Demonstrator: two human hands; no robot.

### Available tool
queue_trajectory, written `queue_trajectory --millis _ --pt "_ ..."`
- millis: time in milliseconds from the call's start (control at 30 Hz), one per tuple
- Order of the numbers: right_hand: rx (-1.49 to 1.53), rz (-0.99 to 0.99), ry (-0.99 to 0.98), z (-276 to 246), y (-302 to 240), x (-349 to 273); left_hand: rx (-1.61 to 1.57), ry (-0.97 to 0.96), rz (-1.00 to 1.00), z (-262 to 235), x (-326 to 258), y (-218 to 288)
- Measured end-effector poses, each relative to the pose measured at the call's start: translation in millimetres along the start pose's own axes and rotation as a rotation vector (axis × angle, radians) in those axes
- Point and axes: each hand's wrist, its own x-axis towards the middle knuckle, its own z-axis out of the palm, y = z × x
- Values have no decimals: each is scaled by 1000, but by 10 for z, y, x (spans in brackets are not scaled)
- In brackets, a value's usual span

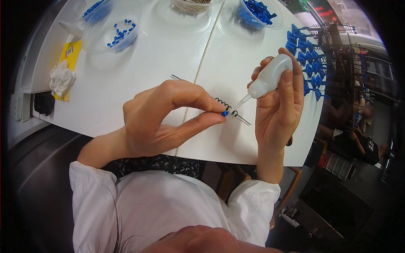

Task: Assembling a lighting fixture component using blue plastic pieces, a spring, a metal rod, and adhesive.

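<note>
My left hand (164,114) pinches a small blue plastic piece (225,113) between thumb and forefinger, its end turned to the right. In my right hand (280,97) is a translucent white squeeze bottle (274,74), tilted so its thin nozzle (243,101) points down and left. The nozzle's tip is close beside the blue piece; whether they touch, I cannot tell. Behind my left fingertips runs a black wire (242,119) with a coiled middle and straight ends. My fingers cover part of it, and whether it rests on the table is unclear.
On the white table (168,46) stand clear tubs: one with small blue pieces (122,36), another with larger blue parts (257,12). A crumpled white tissue (62,79) lies on a yellow sheet (71,55) at left. Blue parts with black coils (310,63) line the right edge.
</note>
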Motion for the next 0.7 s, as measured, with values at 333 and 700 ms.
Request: queue_trajectory --millis 333,700 --pt "-35 -56 -7 22 0 -12 -6 4 21 1 -10 -10" --pt "-99 -129 10 33 1 -14 11 -2 33 -23 -19 -9"
